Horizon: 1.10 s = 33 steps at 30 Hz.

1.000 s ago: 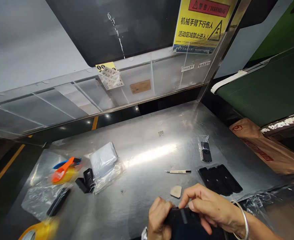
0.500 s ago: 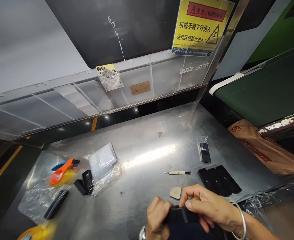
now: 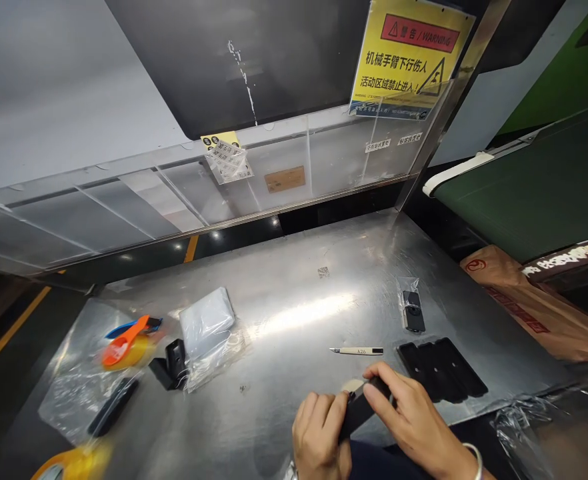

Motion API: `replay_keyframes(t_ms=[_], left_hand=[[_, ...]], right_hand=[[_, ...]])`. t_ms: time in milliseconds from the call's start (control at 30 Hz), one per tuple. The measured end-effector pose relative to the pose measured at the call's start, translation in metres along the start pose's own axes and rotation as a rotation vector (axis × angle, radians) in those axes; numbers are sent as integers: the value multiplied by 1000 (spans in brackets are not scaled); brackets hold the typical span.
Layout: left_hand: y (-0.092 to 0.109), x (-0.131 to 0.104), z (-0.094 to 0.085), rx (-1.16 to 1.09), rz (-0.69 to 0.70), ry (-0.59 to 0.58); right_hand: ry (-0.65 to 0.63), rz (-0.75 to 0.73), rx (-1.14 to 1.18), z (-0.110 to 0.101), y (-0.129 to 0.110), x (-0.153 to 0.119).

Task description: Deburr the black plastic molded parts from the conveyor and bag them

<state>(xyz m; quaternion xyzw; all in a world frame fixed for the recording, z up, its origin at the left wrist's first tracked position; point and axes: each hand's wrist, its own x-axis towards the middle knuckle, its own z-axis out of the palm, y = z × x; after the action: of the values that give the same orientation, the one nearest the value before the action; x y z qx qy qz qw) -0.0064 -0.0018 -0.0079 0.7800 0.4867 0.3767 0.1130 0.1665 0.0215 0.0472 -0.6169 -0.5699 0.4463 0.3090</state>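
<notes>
The slim black piece was between my two hands, tilted, at the near side of the steel counter. My left hand was closed around its lower end, fingers curled over it, and my right hand pinched its upper end between thumb and fingers, a bangle on that wrist. Just beyond it a beige pad showed, partly hidden, and past that lay a craft knife marked A26. Near my right hand were three black trays side by side, with a black device partly in a clear bag behind them. Well apart on the left lay a plastic-wrapped white stack, touching or just beside some black fittings, then an orange tape dispenser. A yellow warning sign hung at the back.
</notes>
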Motion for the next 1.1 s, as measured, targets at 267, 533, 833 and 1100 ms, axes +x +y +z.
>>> replay_keyframes(t_ms=[267, 533, 833, 1100], left_hand=[[12, 6, 3, -304, -240, -43], [29, 25, 22, -901, -511, -396], [49, 41, 39, -939, -377, -385], [63, 52, 43, -710, -206, -196]], right_hand=[[28, 139, 190, 5, 12, 13], [295, 111, 630, 3, 23, 24], [498, 96, 864, -15, 13, 25], [675, 178, 900, -7, 7, 21]])
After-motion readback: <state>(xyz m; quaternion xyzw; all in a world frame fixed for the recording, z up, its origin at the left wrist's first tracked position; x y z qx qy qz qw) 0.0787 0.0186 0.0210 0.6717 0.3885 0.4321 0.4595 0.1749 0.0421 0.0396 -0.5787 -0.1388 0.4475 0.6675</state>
